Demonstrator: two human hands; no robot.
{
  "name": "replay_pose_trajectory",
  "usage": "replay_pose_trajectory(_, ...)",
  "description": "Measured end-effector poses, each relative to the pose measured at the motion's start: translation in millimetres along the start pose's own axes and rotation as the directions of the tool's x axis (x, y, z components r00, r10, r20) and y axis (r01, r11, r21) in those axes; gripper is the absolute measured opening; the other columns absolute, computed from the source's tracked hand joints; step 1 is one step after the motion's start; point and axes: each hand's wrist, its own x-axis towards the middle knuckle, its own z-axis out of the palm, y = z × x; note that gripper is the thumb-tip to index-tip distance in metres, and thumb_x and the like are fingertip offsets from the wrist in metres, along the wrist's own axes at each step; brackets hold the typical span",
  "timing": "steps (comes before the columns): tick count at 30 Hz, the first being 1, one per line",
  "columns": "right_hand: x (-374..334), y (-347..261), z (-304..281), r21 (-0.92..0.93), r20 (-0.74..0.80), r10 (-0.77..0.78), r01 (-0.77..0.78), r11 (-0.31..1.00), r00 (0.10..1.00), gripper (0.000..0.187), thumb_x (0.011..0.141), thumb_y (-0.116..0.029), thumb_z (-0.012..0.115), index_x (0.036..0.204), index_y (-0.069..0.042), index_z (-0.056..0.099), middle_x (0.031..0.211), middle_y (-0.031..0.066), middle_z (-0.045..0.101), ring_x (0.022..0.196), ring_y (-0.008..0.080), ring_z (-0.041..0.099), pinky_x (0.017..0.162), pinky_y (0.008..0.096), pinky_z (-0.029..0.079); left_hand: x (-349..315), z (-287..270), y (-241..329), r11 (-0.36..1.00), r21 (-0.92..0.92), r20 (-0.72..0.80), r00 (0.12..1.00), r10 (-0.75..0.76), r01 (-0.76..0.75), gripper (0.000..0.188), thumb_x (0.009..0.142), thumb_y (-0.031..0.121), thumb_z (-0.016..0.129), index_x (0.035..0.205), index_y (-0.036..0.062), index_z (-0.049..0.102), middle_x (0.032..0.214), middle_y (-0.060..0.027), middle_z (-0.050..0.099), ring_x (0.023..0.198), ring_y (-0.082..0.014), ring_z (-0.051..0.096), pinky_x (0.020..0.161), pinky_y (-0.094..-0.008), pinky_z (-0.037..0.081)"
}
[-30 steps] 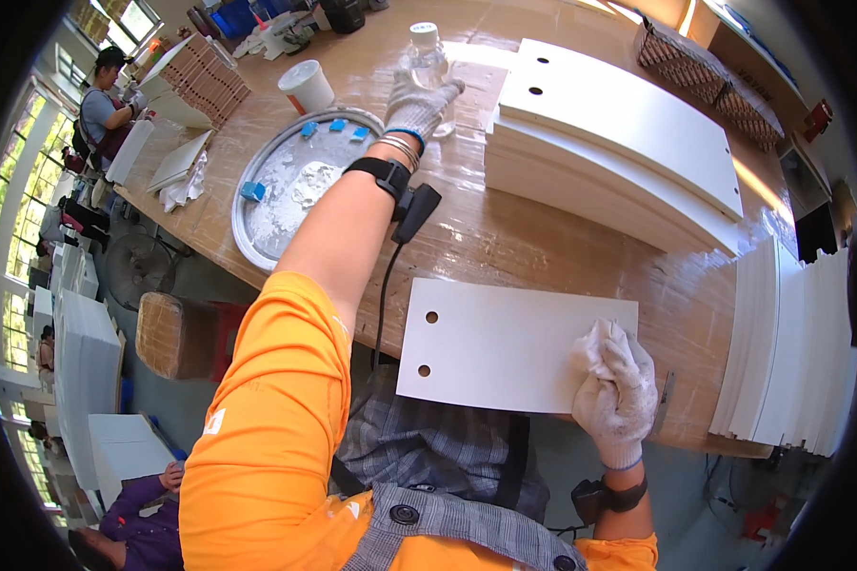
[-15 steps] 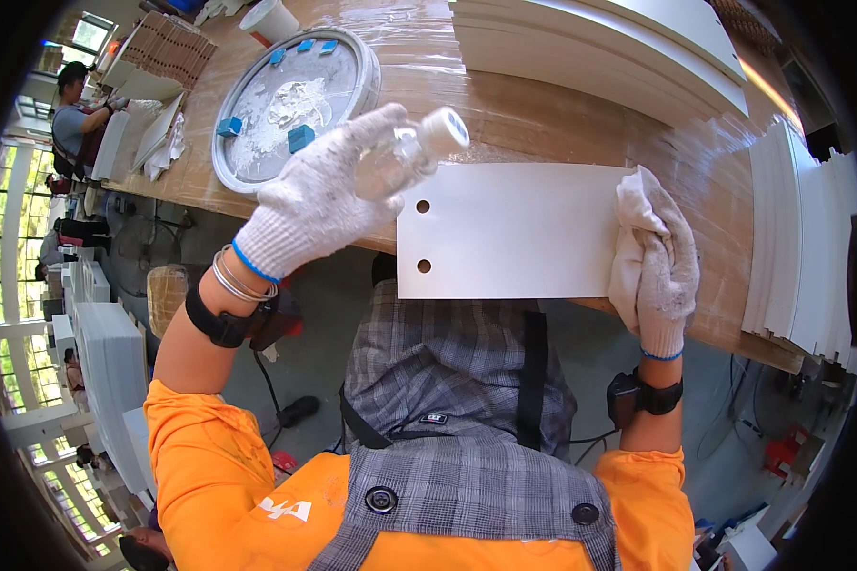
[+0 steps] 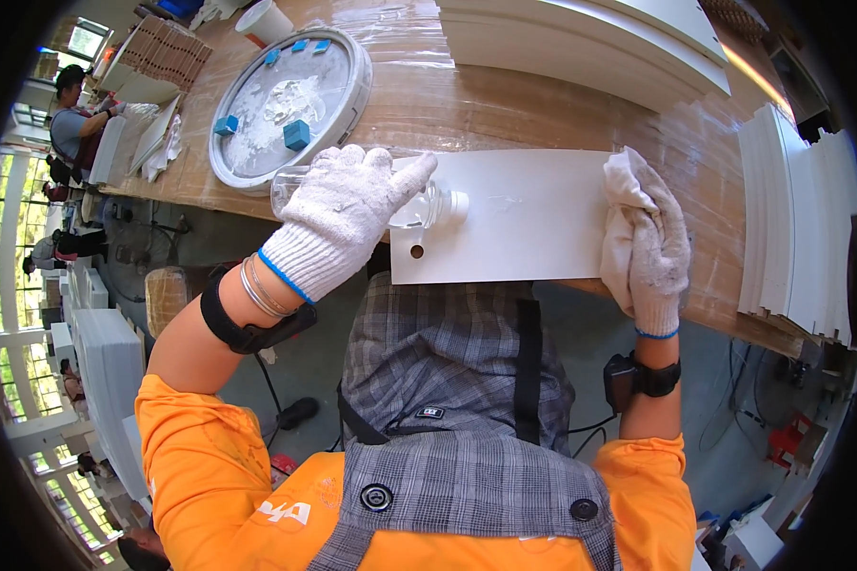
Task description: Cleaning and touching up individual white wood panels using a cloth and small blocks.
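My gloved left hand (image 3: 338, 209) is wrapped round a clear plastic bottle (image 3: 411, 211), which lies tilted on its side with its white cap end pointing right, over the left part of a white panel (image 3: 533, 224). One round hole shows at the panel's lower left; my hand and the bottle cover the other. A small wet streak (image 3: 505, 200) glistens on the panel, just right of the cap. At the panel's right end, my gloved right hand (image 3: 662, 247) grips a folded white cloth (image 3: 622, 219) against the edge.
Beyond my left hand sits a round grey lid (image 3: 338, 133) bearing white paste and several blue blocks (image 3: 297, 134). A white cup (image 3: 264, 23) stands behind it. Stacked white panels (image 3: 581, 52) lie at the back, more (image 3: 781, 219) at the right. Another person (image 3: 71, 119) works far left.
My left hand has turned the bottle over from cap-up to lying tilted low over the panel. A wet streak now shows on the panel. My right hand stays at the right end with the cloth.
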Motion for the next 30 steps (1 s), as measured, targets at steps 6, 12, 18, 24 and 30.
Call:
replay_pose_trajectory(6, 2.0, -2.8, 0.6, 0.061, 0.005, 0.047, -0.047, 0.997, 0.999, 0.031, 0.088, 0.002, 0.052, 0.119, 0.001, 0.056, 0.124, 0.0126, 0.057, 0.115, 0.0213, 0.054, 0.099, 0.0317, 0.042, 7.8, 7.9, -4.3, 0.967, -0.238, -0.072, 0.991, -0.113, 0.093, 0.067, 0.075, 0.018, 0.073, 0.134, 0.0106, 0.043, 0.108, -0.0140, 0.058, 0.098, -0.0308, 0.058, 0.085, -0.0395, 0.048)
replay_pose_trajectory(12, 3.1, -7.4, -1.8, -0.044, 0.046, 0.106, -0.104, 0.994, 0.993, 0.031, 0.089, -0.004, 0.055, 0.119, 0.000, 0.056, 0.123, 0.0119, 0.057, 0.114, 0.0204, 0.054, 0.099, 0.0307, 0.041, 51.4, 16.6, -27.8, 0.458, -0.889, -0.197, 0.873, -0.446, 0.034, 0.077, 0.072, 0.024, 0.078, 0.135, 0.0067, 0.035, 0.120, -0.0116, 0.056, 0.111, -0.0226, 0.056, 0.095, -0.0335, 0.046)
replay_pose_trajectory(18, 3.7, -6.0, 0.4, -0.003, 0.074, 0.142, -0.142, 0.990, 0.987, 0.030, 0.088, -0.005, 0.057, 0.118, 0.000, 0.058, 0.124, 0.0111, 0.057, 0.115, 0.0206, 0.053, 0.099, 0.0316, 0.041, 111.8, 25.1, -62.8, 0.564, -0.713, -0.189, 0.661, -0.726, 0.416, 0.088, 0.067, 0.051, 0.077, 0.126, -0.0037, 0.041, 0.112, -0.0240, 0.059, 0.104, -0.0344, 0.060, 0.088, -0.0375, 0.050)
replay_pose_trajectory(24, 7.2, -22.8, 5.6, -0.266, 0.199, -0.115, 0.167, 0.949, 0.973, 0.031, 0.082, -0.006, 0.062, 0.113, -0.002, 0.062, 0.127, 0.0146, 0.056, 0.113, 0.0272, 0.056, 0.097, 0.0353, 0.043, 117.7, 48.6, -67.5, 0.456, -0.887, -0.291, 0.676, -0.677, 0.075, 0.044, 0.080, 0.033, 0.073, 0.110, 0.0023, 0.060, 0.101, -0.0100, 0.064, 0.093, -0.0217, 0.058, 0.085, -0.0354, 0.046)
replay_pose_trajectory(30, 15.4, -46.5, 25.8, -0.665, 0.516, -0.216, 0.547, 0.509, 0.829, 0.038, 0.081, -0.011, 0.061, 0.119, -0.014, 0.060, 0.130, 0.0138, 0.054, 0.111, 0.0314, 0.055, 0.097, 0.0399, 0.042, 59.4, 76.0, -24.7, 0.604, -0.797, -0.418, 0.724, -0.549, -0.002, 0.082, 0.078, 0.029, 0.073, 0.141, -0.0006, 0.030, 0.140, -0.0228, 0.039, 0.132, -0.0332, 0.036, 0.109, -0.0366, 0.032)
